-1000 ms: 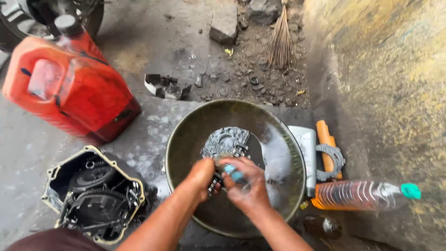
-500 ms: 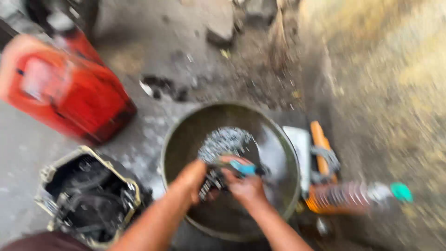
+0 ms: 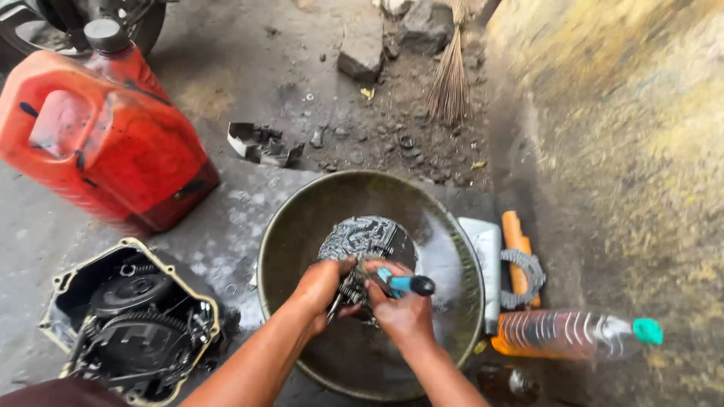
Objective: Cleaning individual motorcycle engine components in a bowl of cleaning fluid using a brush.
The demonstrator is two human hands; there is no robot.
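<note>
- Head view: in the round, dull metal basin (image 3: 452,226), the left hand (image 3: 320,286) clasps a greasy, toothed metal part (image 3: 366,241) near its centre.
- The right hand (image 3: 403,313) is closed on a blue-handled brush (image 3: 403,285), touching the part.
- A red plastic jerrycan (image 3: 105,143) and an open engine casing (image 3: 128,324) lie beside the basin's left rim; a ribbed clear bottle (image 3: 566,332) lies by the right rim.
</note>
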